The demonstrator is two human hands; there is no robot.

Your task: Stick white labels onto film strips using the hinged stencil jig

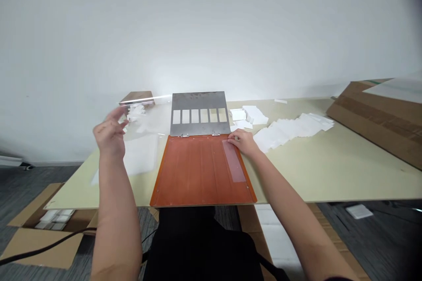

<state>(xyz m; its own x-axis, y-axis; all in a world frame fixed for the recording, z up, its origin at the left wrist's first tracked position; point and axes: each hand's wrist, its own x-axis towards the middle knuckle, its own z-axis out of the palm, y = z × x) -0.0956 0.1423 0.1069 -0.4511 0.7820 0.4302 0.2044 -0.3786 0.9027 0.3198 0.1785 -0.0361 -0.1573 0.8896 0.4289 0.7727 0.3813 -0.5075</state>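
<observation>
An orange-brown board (198, 171) lies on the table in front of me, with shallow lengthwise grooves. A grey metal plate (198, 127) with a row of several rectangular windows stands hinged open at its far edge. A translucent white strip (234, 162) lies in the board's rightmost groove. My right hand (243, 142) rests on the strip's far end, fingers pressed down on it. My left hand (110, 134) is raised above the table left of the board, fingers loosely spread, holding nothing.
White paper pieces (293, 129) lie scattered right of the plate, and clear film sheets (141, 149) lie to the left. A small brown block (136, 97) sits at the far left. Cardboard (379, 116) lies at the right. An open box (49, 224) stands on the floor.
</observation>
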